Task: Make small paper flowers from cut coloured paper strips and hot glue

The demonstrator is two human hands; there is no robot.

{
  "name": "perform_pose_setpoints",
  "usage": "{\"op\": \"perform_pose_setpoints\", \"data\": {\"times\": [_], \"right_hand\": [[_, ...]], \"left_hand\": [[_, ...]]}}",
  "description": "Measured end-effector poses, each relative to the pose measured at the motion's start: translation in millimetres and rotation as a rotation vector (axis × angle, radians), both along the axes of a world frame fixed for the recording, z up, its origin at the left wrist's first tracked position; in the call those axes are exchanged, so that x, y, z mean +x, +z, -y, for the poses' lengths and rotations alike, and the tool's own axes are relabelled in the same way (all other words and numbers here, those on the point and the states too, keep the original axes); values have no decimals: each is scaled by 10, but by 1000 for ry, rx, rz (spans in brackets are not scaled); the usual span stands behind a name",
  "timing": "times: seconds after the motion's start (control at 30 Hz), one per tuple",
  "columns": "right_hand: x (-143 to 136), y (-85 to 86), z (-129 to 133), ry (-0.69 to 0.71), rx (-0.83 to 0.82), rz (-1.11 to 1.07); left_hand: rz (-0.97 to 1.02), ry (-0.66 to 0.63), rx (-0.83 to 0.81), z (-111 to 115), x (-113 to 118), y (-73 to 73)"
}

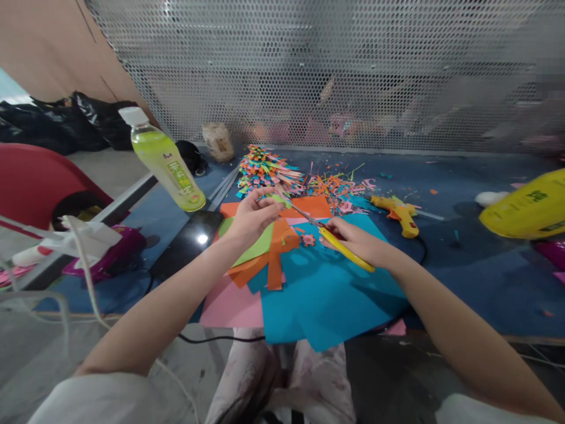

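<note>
Gripping yel.-handled scissors (pixel 330 239) w/ R hand (pixel 352 235), L hand (pixel 255 215) pinching sm. lt-green paper (pixel 281 200).

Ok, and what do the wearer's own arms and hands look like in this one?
Both the left hand and the right hand are bare, with no gloves. The forearms are uncovered too; pale, loose sleeves end around the elbows. No markings, cables or watch show on either arm.
</note>
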State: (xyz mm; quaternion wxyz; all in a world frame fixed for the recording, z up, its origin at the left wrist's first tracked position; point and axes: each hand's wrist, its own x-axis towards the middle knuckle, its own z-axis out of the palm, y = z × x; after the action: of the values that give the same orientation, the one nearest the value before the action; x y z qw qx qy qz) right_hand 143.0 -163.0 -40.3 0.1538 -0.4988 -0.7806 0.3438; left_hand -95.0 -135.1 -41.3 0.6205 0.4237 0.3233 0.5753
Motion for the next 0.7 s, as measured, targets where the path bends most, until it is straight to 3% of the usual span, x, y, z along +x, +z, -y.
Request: {"op": "perform_pose_setpoints", "data": {"times": [0.7], "right_hand": [[5, -5, -27, 11, -14, -33]], "left_hand": [[14, -1, -15, -1, 0, -1]]}}
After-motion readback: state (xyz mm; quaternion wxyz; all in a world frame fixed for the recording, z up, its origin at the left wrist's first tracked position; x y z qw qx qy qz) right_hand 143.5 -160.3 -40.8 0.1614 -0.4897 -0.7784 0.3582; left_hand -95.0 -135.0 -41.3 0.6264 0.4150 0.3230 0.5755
